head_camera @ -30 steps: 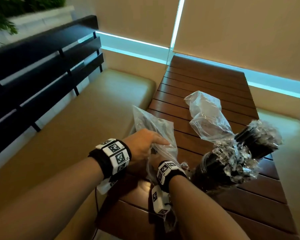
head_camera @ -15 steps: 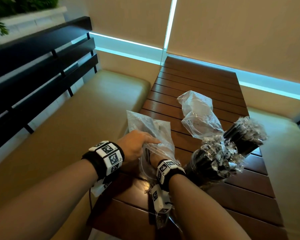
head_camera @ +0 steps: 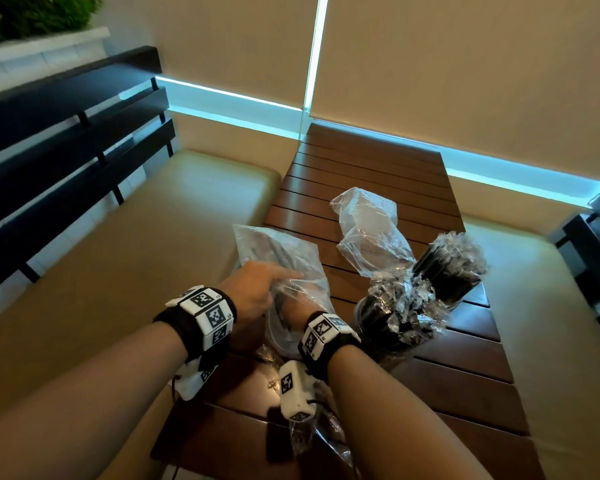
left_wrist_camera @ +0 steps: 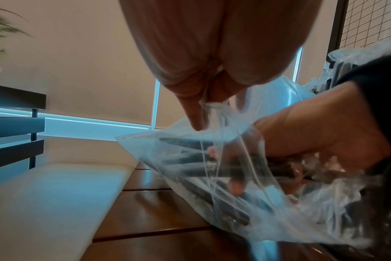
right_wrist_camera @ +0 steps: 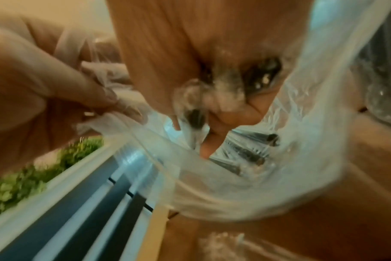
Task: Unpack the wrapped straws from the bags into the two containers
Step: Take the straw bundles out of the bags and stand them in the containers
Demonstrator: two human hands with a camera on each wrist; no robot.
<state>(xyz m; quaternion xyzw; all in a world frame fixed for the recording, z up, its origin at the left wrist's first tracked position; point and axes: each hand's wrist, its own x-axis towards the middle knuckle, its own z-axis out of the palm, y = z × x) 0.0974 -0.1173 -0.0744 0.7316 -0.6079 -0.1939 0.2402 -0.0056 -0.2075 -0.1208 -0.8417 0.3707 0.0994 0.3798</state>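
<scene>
Stretching away from the near edge, the slatted wooden table [head_camera: 378,161] carried everything, with a cushioned bench seat [head_camera: 125,258] along its left side. Two clear plastic bags were in view: the emptied bag [head_camera: 371,233] lay crumpled toward the far middle, and the working bag [head_camera: 284,258] sat near the left edge, dark wrapped straws [left_wrist_camera: 190,159] showing through its film; their number could not be counted. Two containers [head_camera: 426,299] stood together at the right, each already packed with upright wrapped straws. The left hand [head_camera: 253,292] pinched the upper lip of the working bag between thumb and fingers, holding the mouth open. The right hand [head_camera: 293,311] was plunged inside that bag, its grip curled around a bundle of straws, the fingertips [left_wrist_camera: 235,188] visible through the plastic. Judging from this, the risk lay in the withdrawal: the thin film clung around the right wrist, so a fast pull could drag the whole bag along and scatter loose straws over the near table edge. If the left pinch slipped, the mouth would likely collapse and snag the bundle.
</scene>
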